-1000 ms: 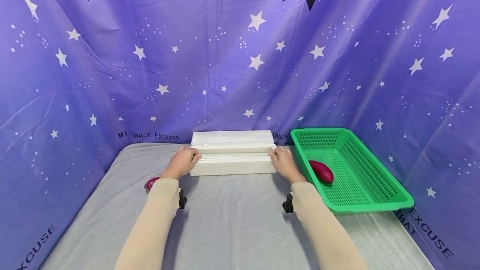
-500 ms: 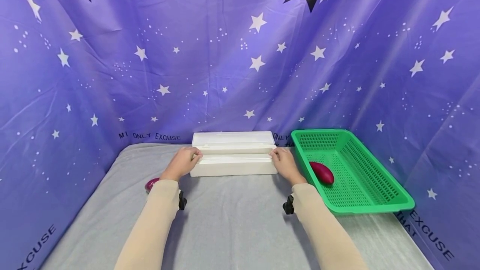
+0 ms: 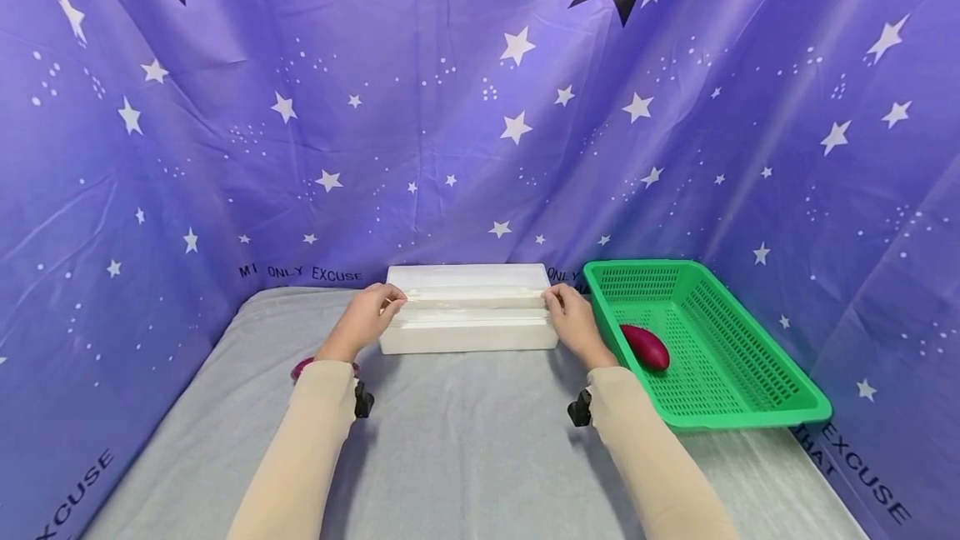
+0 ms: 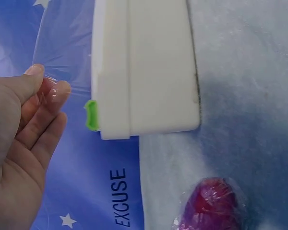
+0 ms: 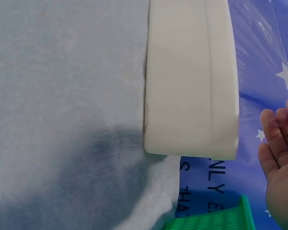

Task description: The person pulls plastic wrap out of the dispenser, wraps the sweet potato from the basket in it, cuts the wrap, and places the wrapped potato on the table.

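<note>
A white cling film dispenser [image 3: 468, 337] stands at the back of the table, its lid raised. My left hand [image 3: 363, 320] pinches one corner of the clear cling film [image 4: 67, 45] between thumb and fingers, above the box's left end. At the right end my right hand [image 3: 574, 322] holds the film's other corner; its thumb is mostly out of the right wrist view. The sheet stretches between both hands, just above the dispenser. Beside my left forearm lies a film-wrapped purple-red oblong thing [image 4: 211, 206], partly hidden by the sleeve in the head view.
A green plastic basket [image 3: 738, 422] stands right of my right arm, with a smooth dark red oblong thing [image 3: 645, 347] in it. Grey cloth [image 3: 465, 440] covers the table. A purple star-printed curtain [image 3: 450, 107] hangs close behind and at both sides.
Both hands have risen slightly from the dispenser's ends, drawing the cling film up with them. The basket and the purple-red things stay in place.
</note>
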